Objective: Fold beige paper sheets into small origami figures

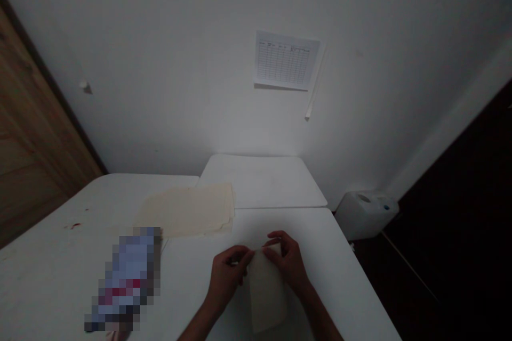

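A pale sheet is held over the tabletop, its upper edge clamped in the grip of the left hand at eleven o'clock and the right hand at one. Larger pale sheets are laid at ten o'clock from it, a blurred item at nine; a white container is seen at two, a printed page at twelve.

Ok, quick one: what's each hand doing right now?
Left hand: closed, pinching the sheet at its top edge, left side.
Right hand: closed, pinching the same top edge, further right.
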A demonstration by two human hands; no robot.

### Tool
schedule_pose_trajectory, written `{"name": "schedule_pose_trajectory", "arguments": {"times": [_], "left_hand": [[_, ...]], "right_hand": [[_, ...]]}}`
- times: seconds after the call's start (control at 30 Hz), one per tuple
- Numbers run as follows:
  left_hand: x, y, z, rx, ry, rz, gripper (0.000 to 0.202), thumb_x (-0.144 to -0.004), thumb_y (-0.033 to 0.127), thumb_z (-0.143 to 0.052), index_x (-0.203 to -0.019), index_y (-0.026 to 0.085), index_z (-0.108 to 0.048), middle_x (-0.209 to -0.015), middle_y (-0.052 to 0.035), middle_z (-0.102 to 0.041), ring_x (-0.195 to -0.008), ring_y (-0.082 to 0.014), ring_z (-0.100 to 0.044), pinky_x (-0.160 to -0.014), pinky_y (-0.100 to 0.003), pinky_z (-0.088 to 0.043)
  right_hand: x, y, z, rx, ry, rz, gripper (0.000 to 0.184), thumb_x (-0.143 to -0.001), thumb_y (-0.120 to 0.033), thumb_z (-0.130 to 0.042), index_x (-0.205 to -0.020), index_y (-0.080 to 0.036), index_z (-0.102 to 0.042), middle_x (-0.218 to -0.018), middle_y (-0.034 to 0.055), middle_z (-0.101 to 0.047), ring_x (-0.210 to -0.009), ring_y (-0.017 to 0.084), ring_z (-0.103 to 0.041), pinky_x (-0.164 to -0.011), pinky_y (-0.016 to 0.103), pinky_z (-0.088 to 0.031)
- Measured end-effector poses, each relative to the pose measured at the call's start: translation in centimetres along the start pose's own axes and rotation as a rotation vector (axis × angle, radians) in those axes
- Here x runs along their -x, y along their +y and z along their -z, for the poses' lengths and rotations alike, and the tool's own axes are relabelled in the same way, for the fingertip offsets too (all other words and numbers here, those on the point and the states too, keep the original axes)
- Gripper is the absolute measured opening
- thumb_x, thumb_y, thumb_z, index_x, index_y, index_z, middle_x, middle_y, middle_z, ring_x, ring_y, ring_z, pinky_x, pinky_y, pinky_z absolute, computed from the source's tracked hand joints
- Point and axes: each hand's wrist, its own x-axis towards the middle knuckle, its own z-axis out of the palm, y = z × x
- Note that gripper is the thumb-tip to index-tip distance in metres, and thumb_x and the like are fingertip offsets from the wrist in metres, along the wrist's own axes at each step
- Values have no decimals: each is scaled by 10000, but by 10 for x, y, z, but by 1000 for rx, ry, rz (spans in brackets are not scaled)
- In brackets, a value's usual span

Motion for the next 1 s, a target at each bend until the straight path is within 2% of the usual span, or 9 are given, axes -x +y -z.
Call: {"name": "schedule_pose_trajectory", "arguments": {"times": [0.23, 0.43, 0.73, 0.83, 1.0], "left_hand": [[-1, -2, 1, 15, -7, 13, 344, -674, 487, -717, -706, 147, -682, -568, -19, -631, -392, -104, -503, -306, -177, -360], [-2, -1, 4, 16, -10, 8, 347, -671, 487, -717, -677, 142, -679, -510, -4, -589, -378, -98, -476, -306, -176, -356], [-2, 1, 6, -19, -19, 14, 339, -674, 490, -704, -672, 151, -694, -533, -9, -603, -401, -107, -501, -318, -175, -362], [-1, 1, 7, -32, -24, 16, 343, -667, 497, -703, -665, 154, -698, -545, -16, -612, -415, -117, -520, -322, -178, -367], [0, 6, 8, -48, -50, 6, 299, -672, 458, -705, -653, 160, -703, -556, -19, -619, -401, -108, -504, -316, -174, -353]], "right_hand": [[1, -3, -1, -31, -2, -11, 380, -714, -395, -752, -994, -195, -592, -848, 55, -719, -691, 177, -627, -609, 268, -479], [1, 2, 5, -112, 40, -75, 437, -685, -447, -780, -978, -187, -587, -730, 34, -719, -585, 157, -632, -538, 235, -468], [5, 3, 15, -137, 63, -67, 431, -678, -463, -787, -939, -188, -582, -743, 44, -718, -652, 178, -653, -600, 263, -496], [6, 1, 19, -62, 30, -27, 362, -695, -466, -763, -851, -197, -578, -719, 11, -670, -640, 159, -623, -585, 253, -487], [7, -14, 28, 258, -92, 92, 216, -740, -386, -709, -760, -192, -616, -647, -16, -602, -562, 123, -544, -519, 227, -431]]}}
